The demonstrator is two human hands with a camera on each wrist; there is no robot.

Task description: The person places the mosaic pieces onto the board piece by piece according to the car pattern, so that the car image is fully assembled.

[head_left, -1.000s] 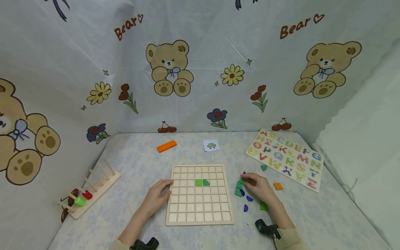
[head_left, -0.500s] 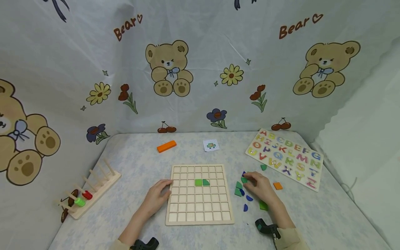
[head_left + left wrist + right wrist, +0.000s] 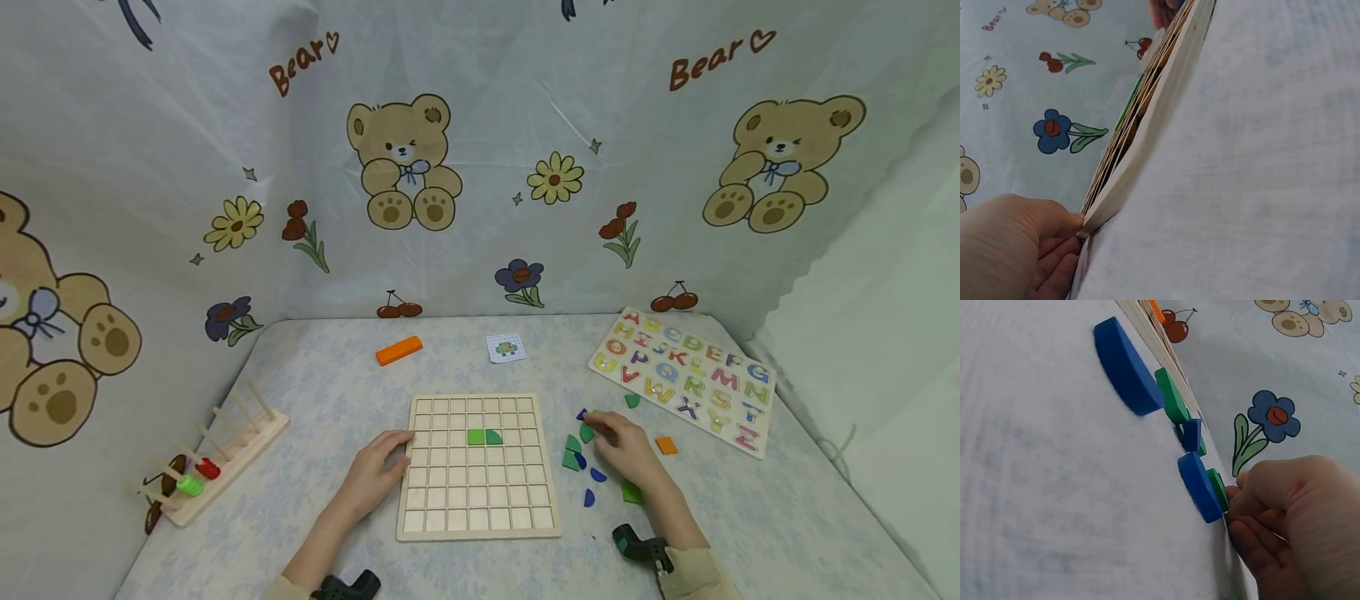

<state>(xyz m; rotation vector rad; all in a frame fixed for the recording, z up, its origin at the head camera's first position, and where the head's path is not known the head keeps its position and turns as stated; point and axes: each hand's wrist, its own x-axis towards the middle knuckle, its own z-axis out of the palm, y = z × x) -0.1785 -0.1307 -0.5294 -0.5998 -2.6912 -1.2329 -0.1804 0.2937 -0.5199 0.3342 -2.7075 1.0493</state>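
The left hand [image 3: 375,475] grips the left edge of a pale wooden grid board [image 3: 480,536], while the right hand [image 3: 626,450] has bent fingers beside one rounded green piece [image 3: 587,433]; I cannot tell whether it is grasped. The board lies flat between the hands, smooth-rimmed, with seven rows of seven square cells. Two pieces sit in it side by side: one light green square [image 3: 476,437] and one darker green quarter-round [image 3: 493,437]. Near the right hand lie four blue pieces [image 3: 597,475], at least two of them half-round, three other darker green pieces [image 3: 571,460], one light green piece [image 3: 632,493] partly behind the wrist, and one flat orange square [image 3: 667,446]. All rest on a mottled pale-blue tabletop [image 3: 337,375].
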